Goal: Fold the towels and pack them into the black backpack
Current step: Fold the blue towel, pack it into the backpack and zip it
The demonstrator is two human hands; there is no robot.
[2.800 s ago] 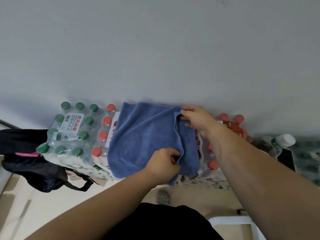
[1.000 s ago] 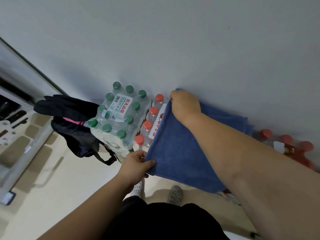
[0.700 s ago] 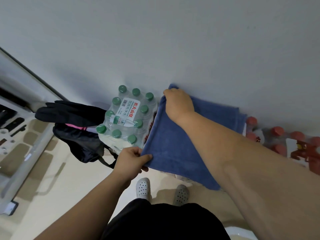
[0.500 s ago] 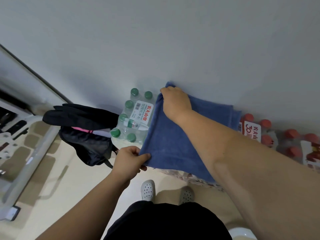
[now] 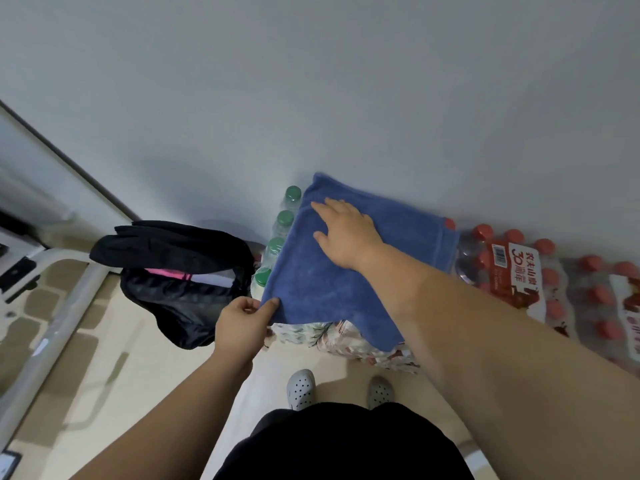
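On top of the shrink-wrapped bottle packs (image 5: 349, 344) against the wall (image 5: 311, 98), the blue towel (image 5: 325, 282) lies spread flat. The right hand (image 5: 346, 233) rests on it, palm down, fingers straight and spread. The left hand (image 5: 242, 323) pinches the towel's near left corner between thumb and fingers. The black backpack (image 5: 173, 258) sits open on the floor (image 5: 104, 358), just left of the green-capped bottles (image 5: 285, 218); red-capped bottles (image 5: 512, 268) stand to the right

The right hand (image 5: 346, 233) is resting palm-down on the blue towel (image 5: 322, 282), fingers straight and spread. The left hand (image 5: 242, 323) is pinching its near corner between thumb and curled fingers.
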